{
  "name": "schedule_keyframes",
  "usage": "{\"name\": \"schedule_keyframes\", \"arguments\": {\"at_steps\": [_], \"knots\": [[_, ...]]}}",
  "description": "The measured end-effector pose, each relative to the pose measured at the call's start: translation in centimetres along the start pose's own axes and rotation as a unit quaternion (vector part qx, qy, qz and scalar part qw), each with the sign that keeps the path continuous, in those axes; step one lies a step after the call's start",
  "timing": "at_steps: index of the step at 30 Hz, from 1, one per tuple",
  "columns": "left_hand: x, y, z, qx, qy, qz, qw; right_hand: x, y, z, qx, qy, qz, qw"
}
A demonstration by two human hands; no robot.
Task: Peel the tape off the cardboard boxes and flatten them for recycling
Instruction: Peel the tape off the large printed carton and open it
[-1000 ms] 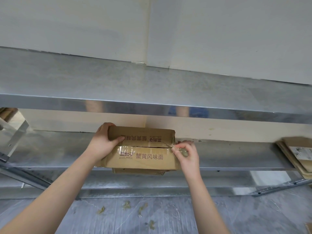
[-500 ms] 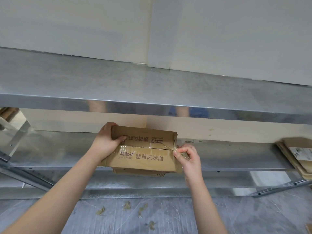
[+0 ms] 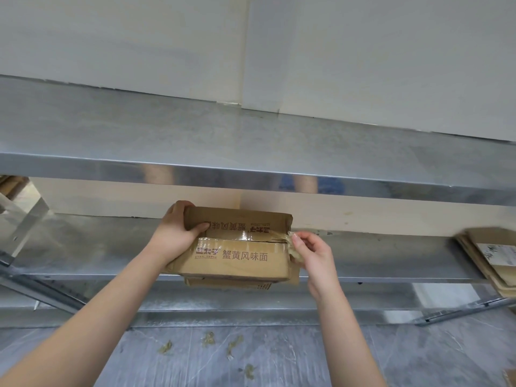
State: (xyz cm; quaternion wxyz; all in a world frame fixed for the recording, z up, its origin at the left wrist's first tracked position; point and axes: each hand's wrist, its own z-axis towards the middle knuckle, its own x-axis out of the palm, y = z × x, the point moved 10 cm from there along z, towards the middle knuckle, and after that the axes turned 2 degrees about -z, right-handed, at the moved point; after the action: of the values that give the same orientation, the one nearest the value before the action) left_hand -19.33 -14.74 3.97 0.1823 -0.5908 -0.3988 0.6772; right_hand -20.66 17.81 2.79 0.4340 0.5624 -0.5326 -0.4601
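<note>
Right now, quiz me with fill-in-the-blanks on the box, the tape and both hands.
1. The left hand grips the cardboard box at its ____ end.
2. The right hand pinches the clear tape at the box's ____ end.
3. Crumpled scraps lie on the ____ below the shelf.
Missing words: left; right; floor.

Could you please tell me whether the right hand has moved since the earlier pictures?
Yes, slightly. Against the fixed metal shelf, the right hand has drawn rightward, off the cardboard box end, stretching the tape.
</note>
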Motion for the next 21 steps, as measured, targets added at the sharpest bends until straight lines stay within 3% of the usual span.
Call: {"name": "schedule_keyframes", "arguments": {"at_steps": [6,14,21], "knots": [[0.2,-0.2,-0.2,0.001,-0.005,0.009,1.000,0.4,-0.2,-0.3,0.024,0.038,0.050,0.998],[0.4,-0.1,-0.1,0.001,-0.001,0.014,1.000,-0.1,-0.7,-0.8,0.011,0.021,0.102,0.994],[0.6,-0.2,0.1,-0.008,0.001,0.014,1.000,0.4,0.6,-1.7,-0.044,0.068,0.076,0.994]]}}
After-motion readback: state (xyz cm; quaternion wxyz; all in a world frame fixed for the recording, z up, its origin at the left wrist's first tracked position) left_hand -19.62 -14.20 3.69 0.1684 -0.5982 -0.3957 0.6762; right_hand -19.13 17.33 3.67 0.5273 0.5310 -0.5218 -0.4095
